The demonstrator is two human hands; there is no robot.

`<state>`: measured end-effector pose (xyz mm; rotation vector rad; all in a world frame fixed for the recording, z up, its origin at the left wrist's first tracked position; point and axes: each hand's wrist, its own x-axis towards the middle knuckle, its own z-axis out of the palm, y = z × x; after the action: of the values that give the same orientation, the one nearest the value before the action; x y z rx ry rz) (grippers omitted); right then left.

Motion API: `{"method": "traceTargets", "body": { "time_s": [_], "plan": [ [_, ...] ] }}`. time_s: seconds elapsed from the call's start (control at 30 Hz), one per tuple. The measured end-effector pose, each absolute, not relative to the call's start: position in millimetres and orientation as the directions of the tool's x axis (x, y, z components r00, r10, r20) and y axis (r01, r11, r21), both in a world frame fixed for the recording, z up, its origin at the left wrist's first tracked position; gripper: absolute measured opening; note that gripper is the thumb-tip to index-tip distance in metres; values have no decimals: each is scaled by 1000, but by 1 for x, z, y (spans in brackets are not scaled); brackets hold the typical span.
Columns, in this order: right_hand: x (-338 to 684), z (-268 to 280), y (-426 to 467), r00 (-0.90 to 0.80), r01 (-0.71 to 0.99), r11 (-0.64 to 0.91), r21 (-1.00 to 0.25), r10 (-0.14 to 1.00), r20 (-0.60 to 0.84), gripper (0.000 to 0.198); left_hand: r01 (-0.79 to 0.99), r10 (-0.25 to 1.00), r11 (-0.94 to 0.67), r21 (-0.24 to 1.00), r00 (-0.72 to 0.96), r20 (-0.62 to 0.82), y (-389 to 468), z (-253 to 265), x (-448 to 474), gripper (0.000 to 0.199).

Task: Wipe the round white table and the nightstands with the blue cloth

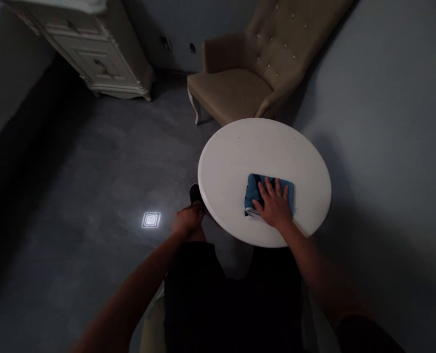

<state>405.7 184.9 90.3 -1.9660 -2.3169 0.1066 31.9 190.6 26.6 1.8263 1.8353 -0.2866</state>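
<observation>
A folded blue cloth [252, 193] with dark patches and a whitish lower edge lies on a round white table [225, 162]. My right hand [275, 203] rests flat on top of it, fingers spread and pointing away from me. Closed in a loose fist, my left hand [188, 219] is above my knee, just left of the table's rim. Nothing shows in that fist, though the dim light blurs its fingers. A few tiny dark specks dot the far part of the tabletop.
Beyond the table stands a tan buttoned armchair [232, 90], close to its far rim. A white cabinet [103, 63] with drawers is at the back left. A grey wall [390, 122] runs along the right. On the grey floor lies a bright square light pattern [151, 220].
</observation>
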Motion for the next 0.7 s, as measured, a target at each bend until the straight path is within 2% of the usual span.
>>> {"method": "traceTargets", "body": {
  "time_s": [0.13, 0.27, 0.37, 0.47, 0.7],
  "plan": [
    [422, 86, 270, -132, 979, 141, -149, 989, 67, 80, 973, 857, 79, 219, 46, -513, 201, 30, 27, 58],
    [429, 90, 313, -136, 963, 158, -217, 985, 110, 74, 971, 852, 113, 209, 13, -523, 208, 31, 21, 59],
    [426, 96, 308, -226, 921, 280, -270, 950, 214, 67, 971, 855, 120, 205, 3, -519, 208, 30, 19, 60],
    [418, 100, 282, -327, 884, 390, -256, 910, 256, 63, 975, 864, 100, 199, 14, -504, 203, 29, 20, 60],
    [436, 104, 231, -261, 942, 297, -155, 942, 212, 47, 977, 902, 44, 209, 51, -429, 186, 32, 28, 57]
  ]
}}
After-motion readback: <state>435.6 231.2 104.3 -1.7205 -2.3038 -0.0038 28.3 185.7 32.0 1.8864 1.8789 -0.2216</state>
